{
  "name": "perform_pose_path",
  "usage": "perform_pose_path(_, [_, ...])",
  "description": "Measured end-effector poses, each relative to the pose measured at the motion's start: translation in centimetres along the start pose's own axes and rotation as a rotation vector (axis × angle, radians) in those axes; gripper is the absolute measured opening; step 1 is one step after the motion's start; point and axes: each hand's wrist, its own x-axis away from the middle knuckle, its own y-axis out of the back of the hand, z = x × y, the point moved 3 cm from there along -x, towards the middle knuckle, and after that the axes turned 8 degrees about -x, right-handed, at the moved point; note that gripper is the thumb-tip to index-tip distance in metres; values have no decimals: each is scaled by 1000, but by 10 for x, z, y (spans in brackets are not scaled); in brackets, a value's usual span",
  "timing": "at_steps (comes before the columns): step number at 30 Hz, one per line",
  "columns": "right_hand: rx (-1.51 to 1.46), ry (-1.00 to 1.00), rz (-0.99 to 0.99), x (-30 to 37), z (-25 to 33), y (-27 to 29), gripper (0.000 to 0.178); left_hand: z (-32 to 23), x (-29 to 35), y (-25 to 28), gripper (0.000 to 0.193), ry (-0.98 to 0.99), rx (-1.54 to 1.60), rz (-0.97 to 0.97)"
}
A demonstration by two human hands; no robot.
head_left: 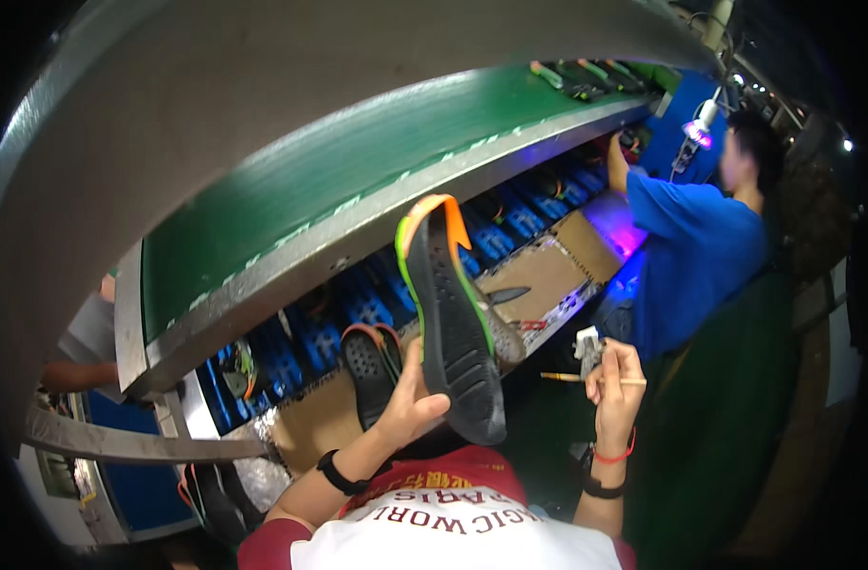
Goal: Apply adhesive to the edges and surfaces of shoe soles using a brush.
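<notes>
My left hand [413, 407] is closed round the edge of a long black shoe sole [453, 351] with green and orange trim. The sole is raised in front of me, its orange end pointing away and its inner face, with holes and grooves, showing. To the right, apart from it, my right hand [618, 388] pinches a thin brush [562, 377] with a light wooden handle. A crumpled grey-white cloth [588, 348] is held in the same fingers. Left of the sole stands a dark shoe [365, 369] with a perforated insole; a greyish shoe [510, 347] is partly hidden behind the sole.
Beyond runs a green conveyor belt [329, 176] with a metal rim; several shoe parts [586, 81] lie at its far end. Blue racks [315, 332] line a cardboard-covered shelf [538, 275] holding a dark blade-like piece [508, 294]. A person in blue [700, 247] works at right.
</notes>
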Motion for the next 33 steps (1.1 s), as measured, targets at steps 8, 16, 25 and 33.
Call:
perform_pose_path(8, [-15,-62,-181,38,-1,72,12,-13,-236,-70,70,-41,268,290])
perform_pose_path(16, [34,-207,61,35,-25,26,10,1,-237,-41,50,126,-170,89])
perform_pose_path(25, [83,-380,518,41,-88,-83,8,61,230,212,29,-243,-914,-1725])
perform_pose_path(33, [180,-514,737,61,-116,-133,10,56,552,292,75,163,-380,-2825])
